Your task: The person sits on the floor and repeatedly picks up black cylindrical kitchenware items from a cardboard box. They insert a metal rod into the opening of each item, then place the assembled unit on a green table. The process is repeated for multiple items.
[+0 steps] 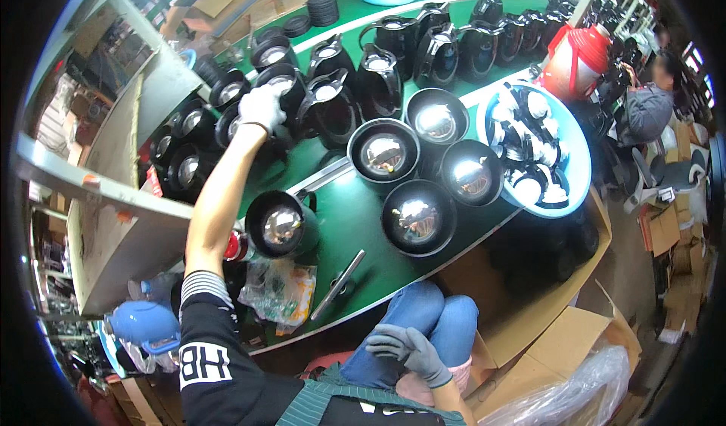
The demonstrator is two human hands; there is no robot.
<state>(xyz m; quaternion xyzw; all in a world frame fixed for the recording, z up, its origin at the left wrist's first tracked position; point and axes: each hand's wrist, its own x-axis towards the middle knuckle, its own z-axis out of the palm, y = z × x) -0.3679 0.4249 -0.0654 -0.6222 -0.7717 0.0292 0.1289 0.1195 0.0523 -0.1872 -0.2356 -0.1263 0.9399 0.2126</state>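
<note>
My left hand (261,108), in a white glove, reaches out among black jugs at the far left of the green table. Its fingers curl at the rim of a black open jug body (283,84); its palm side is hidden. Beside it stands a black jug with a handle (331,114). My right hand (412,353), in a grey glove, is over my lap with its fingers stretched and nothing in it. Nearer me, a handled black jug body (280,225) and several round black ones with shiny insides (418,218) stand on the green table (344,237).
A light blue basin (572,170) of black and white parts sits at the right, near a red jug (576,59). A metal bar (338,284) and a plastic bag (278,291) lie at the front edge. Below right are cardboard boxes (556,350). Another person (649,108) is farther right.
</note>
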